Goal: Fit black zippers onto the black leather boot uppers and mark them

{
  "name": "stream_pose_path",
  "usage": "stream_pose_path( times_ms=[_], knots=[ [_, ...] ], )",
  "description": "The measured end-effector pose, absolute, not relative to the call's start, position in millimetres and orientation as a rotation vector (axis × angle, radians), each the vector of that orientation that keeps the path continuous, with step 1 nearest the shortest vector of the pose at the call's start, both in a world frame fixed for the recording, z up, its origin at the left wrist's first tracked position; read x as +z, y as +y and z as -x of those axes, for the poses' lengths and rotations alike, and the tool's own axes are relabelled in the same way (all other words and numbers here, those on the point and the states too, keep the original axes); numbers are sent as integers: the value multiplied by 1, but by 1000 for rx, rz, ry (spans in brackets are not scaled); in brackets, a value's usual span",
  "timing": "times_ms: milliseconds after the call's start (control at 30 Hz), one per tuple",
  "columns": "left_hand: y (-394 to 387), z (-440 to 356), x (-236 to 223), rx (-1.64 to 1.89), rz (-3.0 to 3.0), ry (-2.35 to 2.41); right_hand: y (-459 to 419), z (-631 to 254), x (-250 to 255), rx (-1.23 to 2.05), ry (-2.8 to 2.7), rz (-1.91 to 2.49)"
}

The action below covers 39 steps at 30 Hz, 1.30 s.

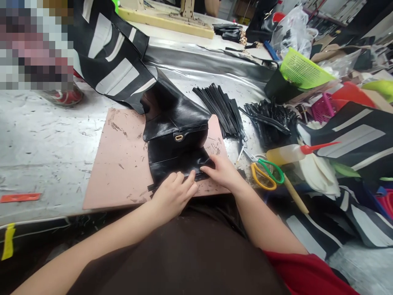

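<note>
A glossy black leather piece [175, 164] with a small gold-coloured metal fitting [179, 138] lies on a pinkish board [119, 159]. It looks like part of a bag. My left hand [175, 192] is at its near edge, fingers bent and pressed together on the leather, the index finger pointing along the edge. At the near right corner, my right hand [222, 172] grips the leather with the thumb on top; its other fingers are partly hidden. A narrow dark strip end [151, 187] sticks out beyond the left side of the near edge.
Black strips [219, 108] lie in a bundle behind the board. To the right are scissors [267, 174] with green and yellow handles, a red-tipped glue bottle [285, 153] and a green basket [303, 69]. Black panels with white patches [113, 61] are stacked at the back left.
</note>
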<state>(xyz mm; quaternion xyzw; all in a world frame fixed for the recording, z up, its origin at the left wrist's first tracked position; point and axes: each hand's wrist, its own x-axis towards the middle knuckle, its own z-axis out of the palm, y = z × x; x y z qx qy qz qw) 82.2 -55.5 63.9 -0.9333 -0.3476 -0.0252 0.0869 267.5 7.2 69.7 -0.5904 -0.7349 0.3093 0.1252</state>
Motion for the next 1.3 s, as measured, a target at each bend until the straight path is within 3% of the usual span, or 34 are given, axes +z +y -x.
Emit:
stream_pose_path(
  times_ms=[267,467,867,1300],
  knots=[
    [-44,-97,75,-8,2861,-920,7,-268,73,577,-2265,1910],
    [-42,-99,73,46,2860,-897,14,-285,67,1114,-1953,1748],
    [-31,-110,86,241,2965,-907,13,-275,71,843,-2042,1937],
    [-15,-111,83,15,3070,-990,-1,-301,65,902,-1973,1722]
  ],
)
